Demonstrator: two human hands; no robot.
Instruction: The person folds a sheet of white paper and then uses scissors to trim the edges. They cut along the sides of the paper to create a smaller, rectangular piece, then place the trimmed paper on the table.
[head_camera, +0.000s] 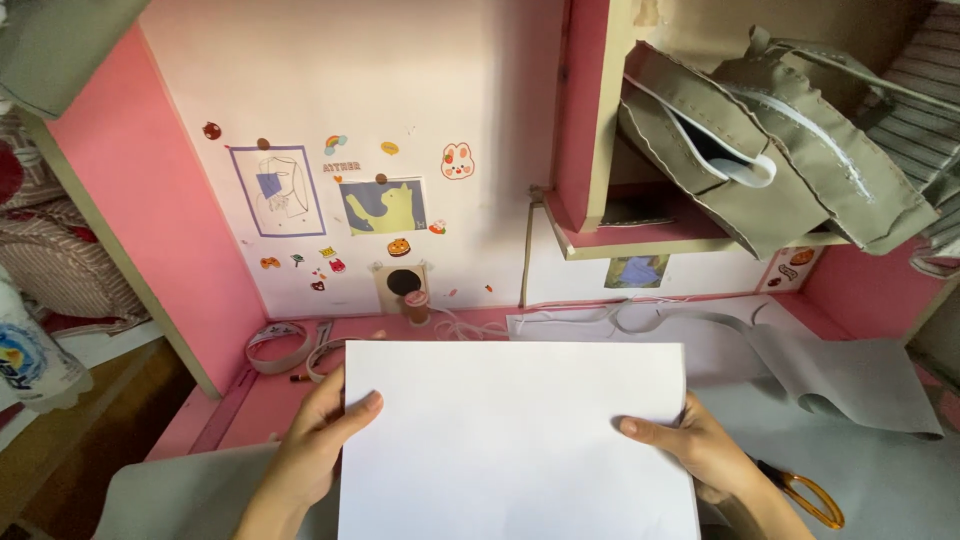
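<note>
A large blank white sheet of paper is held up in front of me over a pink desk. My left hand grips its left edge with the thumb on top. My right hand grips its right edge, thumb lying on the sheet. The sheet hides the desk surface beneath it.
Grey fabric pieces lie on the desk at right, with orange-handled scissors near my right wrist. Tape rolls and a thread spool sit at the back left. A grey bag fills the shelf above right. Stickers and pictures cover the white wall.
</note>
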